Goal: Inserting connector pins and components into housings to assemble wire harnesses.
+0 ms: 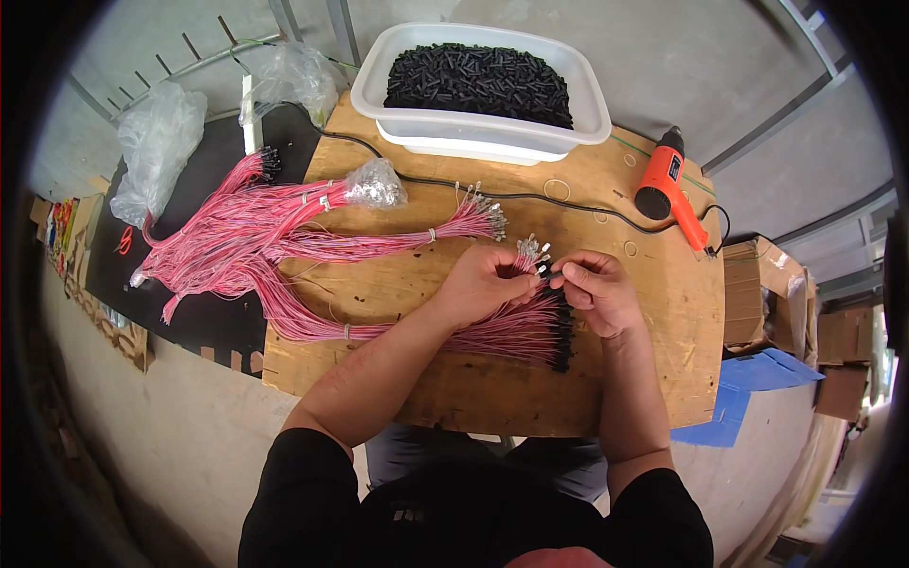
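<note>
My left hand (485, 284) is closed in a pinch on thin pink wires near their metal-tipped ends (532, 250). Close beside it, my right hand (598, 290) has thumb and fingers pressed together on a small black sleeve at the wire ends; the fingers partly hide it. Below both hands fans out a bundle of pink wires (492, 339), its ends capped with black sleeves (564, 343). More pink wire bundles (222, 227) lie to the left, tied in places. One bundle ends in bare metal terminals (488, 218), another in a clear plastic bag (376, 184).
A white plastic tub (483, 121) full of short black sleeves (478, 83) stands at the back of the wooden table (454, 398). An orange heat gun (670, 185) lies at the right, its black cable crossing behind the bundles. Cardboard boxes (772, 293) stand beyond the right edge.
</note>
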{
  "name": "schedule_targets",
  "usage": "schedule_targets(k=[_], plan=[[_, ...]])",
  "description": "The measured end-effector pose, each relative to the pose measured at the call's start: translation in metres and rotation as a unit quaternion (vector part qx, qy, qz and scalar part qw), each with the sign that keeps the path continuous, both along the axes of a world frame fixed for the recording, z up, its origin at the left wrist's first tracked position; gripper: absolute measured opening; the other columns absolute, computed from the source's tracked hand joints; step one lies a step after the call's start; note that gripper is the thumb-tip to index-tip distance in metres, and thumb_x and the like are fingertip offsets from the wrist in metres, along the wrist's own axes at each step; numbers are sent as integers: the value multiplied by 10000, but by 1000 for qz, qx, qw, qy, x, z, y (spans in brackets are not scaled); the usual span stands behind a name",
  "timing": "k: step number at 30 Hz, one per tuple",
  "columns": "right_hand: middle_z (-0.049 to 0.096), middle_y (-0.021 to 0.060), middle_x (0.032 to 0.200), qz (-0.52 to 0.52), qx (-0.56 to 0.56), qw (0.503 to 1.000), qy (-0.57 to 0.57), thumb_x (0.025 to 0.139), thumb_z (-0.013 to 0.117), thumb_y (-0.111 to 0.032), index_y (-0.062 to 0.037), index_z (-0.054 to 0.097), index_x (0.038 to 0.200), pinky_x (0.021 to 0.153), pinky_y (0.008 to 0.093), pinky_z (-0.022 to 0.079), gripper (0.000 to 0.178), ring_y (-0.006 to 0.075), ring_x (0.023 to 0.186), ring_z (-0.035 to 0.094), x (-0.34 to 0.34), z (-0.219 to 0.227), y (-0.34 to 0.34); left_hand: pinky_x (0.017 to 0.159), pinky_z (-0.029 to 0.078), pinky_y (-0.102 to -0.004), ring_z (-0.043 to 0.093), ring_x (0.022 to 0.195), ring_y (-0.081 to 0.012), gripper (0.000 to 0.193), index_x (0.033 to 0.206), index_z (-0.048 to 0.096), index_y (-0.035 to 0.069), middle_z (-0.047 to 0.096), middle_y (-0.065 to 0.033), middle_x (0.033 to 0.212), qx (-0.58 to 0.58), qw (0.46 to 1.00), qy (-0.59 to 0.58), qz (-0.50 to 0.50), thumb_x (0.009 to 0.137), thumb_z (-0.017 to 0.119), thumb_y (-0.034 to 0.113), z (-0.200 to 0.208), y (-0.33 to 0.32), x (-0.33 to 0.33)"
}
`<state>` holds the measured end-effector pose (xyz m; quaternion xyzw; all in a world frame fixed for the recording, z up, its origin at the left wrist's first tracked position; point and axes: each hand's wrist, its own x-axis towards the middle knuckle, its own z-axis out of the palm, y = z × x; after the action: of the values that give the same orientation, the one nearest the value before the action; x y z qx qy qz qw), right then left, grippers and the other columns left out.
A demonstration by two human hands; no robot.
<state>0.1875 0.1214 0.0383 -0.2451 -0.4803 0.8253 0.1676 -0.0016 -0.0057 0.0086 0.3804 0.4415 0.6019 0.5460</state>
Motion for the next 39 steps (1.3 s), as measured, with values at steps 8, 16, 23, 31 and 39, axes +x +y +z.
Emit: schedule_targets(k=[8, 16, 23, 31, 39], plan=[[713, 109, 855, -3, 6, 1000, -14, 953, 678, -61, 40, 686, 1047, 482, 177, 333, 139, 36, 538, 422, -2, 1, -4, 637, 515, -232, 626, 704, -86, 83, 968, 697, -55, 693, -50, 803, -8, 1000, 2, -4, 937, 671, 16, 1, 0, 0], [680, 76, 857, -54, -33, 998, 7, 968, 667, -132, 37, 672, 1064, 483, 180, 331, 194, 41, 562, 453, -1, 0, 4, 654, 519, -227, 638, 730, -89, 105, 968, 704, -52, 698, -39, 821, -11, 1000, -16, -2, 930, 705, 46, -1, 2, 2], [587, 123, 1021, -207, -161, 961, 85, 980, 519, -12, 63, 576, 1193, 629, 241, 435, 233, 153, 796, 535, 1, -19, 21, 692, 528, -237, 650, 757, -71, 145, 961, 736, -21, 732, -44, 856, 48, 980, 182, 65, 877, 777, 92, -11, 5, 1], [597, 120, 996, -172, -190, 957, 136, 1035, 480, -40, 18, 578, 1201, 504, 184, 360, 201, 105, 691, 460, 5, -21, 26, 661, 518, -244, 637, 730, -57, 159, 973, 738, -22, 732, -45, 809, 15, 988, 140, 64, 872, 780, 93, -12, 4, 1], [615, 100, 945, -138, -181, 966, 123, 1061, 500, -142, -12, 591, 1122, 461, 179, 332, 170, 89, 628, 453, 7, -18, 23, 598, 489, -235, 606, 668, -49, 149, 961, 715, -26, 700, -28, 754, -13, 993, 105, 57, 883, 772, 87, -11, 4, 0]])
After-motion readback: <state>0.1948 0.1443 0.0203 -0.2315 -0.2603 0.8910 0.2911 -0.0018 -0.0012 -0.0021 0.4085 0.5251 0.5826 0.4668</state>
